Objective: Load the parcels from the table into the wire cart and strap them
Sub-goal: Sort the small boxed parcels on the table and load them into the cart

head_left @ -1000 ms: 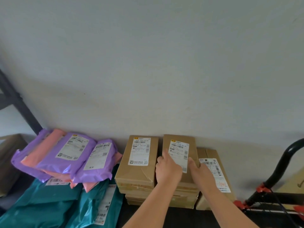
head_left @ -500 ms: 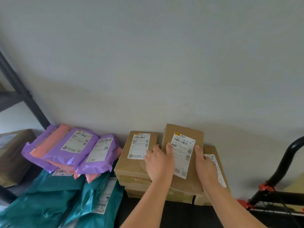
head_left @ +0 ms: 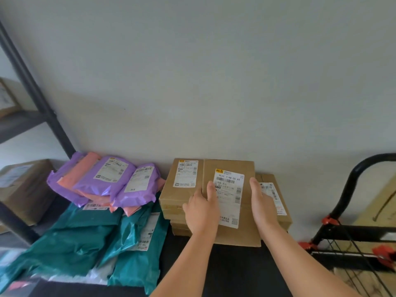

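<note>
A flat brown cardboard parcel [head_left: 230, 168] with a white label is lifted off the stack, tilted toward me. My left hand [head_left: 201, 211] grips its left edge, thumb on top. My right hand [head_left: 260, 202] grips its right edge. Beneath and beside it lie more brown boxes: one at the left [head_left: 180, 189] on a stack, another at the right [head_left: 276, 196]. Purple and pink mailer bags [head_left: 102, 181] and teal mailer bags [head_left: 75, 243] lie on the dark table [head_left: 235, 266]. The wire cart [head_left: 351, 254], with a black handle and red clips, stands at the right.
A black metal shelf post [head_left: 36, 93] rises at the left, with cardboard boxes [head_left: 23, 189] on its shelves. A plain wall runs right behind the parcels. A tan box [head_left: 377, 211] sits beyond the cart handle.
Both hands have raised the top brown parcel off the stack and drawn it toward me; it now overhangs the stack's front. The view has shifted slightly left.
</note>
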Demonstrator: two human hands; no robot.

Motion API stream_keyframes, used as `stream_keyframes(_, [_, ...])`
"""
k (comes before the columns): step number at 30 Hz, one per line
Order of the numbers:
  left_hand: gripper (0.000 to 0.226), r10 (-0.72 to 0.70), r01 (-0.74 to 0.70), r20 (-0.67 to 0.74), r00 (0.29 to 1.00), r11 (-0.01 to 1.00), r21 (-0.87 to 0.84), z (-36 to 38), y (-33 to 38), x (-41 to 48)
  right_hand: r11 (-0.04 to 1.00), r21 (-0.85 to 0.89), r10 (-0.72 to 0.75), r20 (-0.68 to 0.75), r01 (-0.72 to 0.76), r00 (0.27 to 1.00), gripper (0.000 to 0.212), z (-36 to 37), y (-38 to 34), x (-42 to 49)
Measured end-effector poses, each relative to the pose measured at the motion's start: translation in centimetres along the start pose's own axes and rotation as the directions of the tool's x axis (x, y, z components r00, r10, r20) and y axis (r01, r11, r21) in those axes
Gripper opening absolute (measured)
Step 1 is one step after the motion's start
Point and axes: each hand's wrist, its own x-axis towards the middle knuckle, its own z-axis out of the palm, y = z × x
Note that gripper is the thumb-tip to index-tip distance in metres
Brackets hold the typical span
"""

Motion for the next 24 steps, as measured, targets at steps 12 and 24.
stream_keyframes(12, [0.055,-0.009,0.057,0.169,0.986,0.958,-0.280,-3.7,-6.1,-9.1,0.999,0.046,0.009,-0.129,-0.003,0.992,0.060,-3.3,4.9,-11.7])
stream_keyframes(24, [0.060,-0.110,0.542,0.739,0.665,0.751,-0.377,-0.5,-10.6,-18.8,0.985,-0.004,0.167,-0.188,-0.171,0.968,0.059,-13.5,10.8,-19.1])
